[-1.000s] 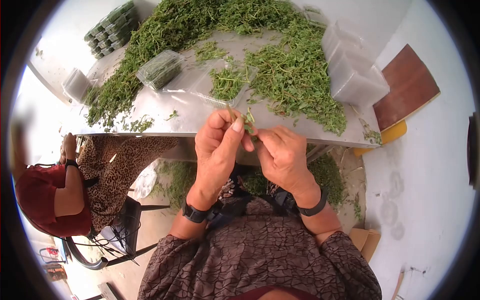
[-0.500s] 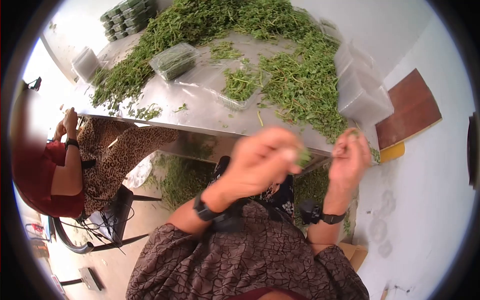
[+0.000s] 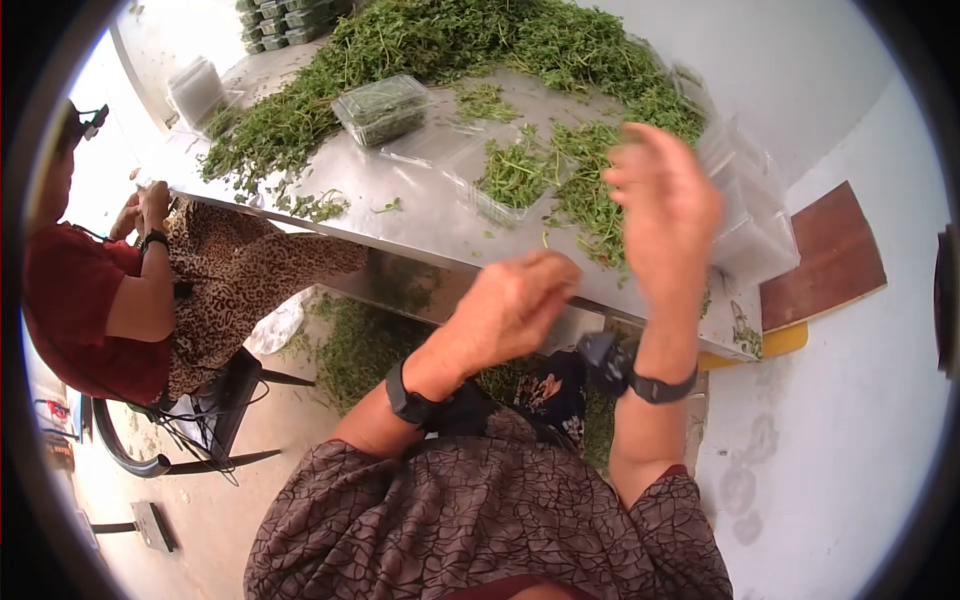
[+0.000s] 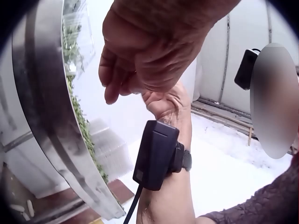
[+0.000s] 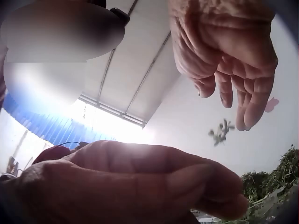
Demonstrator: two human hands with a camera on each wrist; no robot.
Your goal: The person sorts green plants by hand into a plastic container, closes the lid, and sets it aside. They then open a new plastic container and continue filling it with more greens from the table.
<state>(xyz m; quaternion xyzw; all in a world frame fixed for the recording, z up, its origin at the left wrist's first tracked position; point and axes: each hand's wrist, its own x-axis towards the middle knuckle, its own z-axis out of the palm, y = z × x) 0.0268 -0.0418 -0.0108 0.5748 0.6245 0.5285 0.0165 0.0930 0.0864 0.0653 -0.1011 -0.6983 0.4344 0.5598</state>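
My right hand (image 3: 668,205) is raised over the right side of the table, fingers loosely bent and apart, with nothing visible between them. A small blurred green sprig (image 5: 222,132) hangs in the air just off its fingertips in the right wrist view. Lower and nearer my body, my left hand (image 3: 508,310) is held before the table edge, fingers curled in toward the thumb. Whether it pinches anything I cannot tell. Beyond it lies an open clear plastic box (image 3: 492,208) partly filled with leafy green stems (image 3: 515,172). Loose greens (image 3: 590,225) spread behind the right hand.
A closed box of greens (image 3: 383,112) sits left of the open one. Nested clear boxes (image 3: 755,230) stand at the table's right end, beside a red-brown board (image 3: 825,255). A large heap of greens (image 3: 450,40) covers the back. Another person (image 3: 120,300) sits at left.
My hands first worked together on a sprig, then parted. The right hand swung right and up over the table. Greens seen at the left fingertips half a second ago no longer show there.
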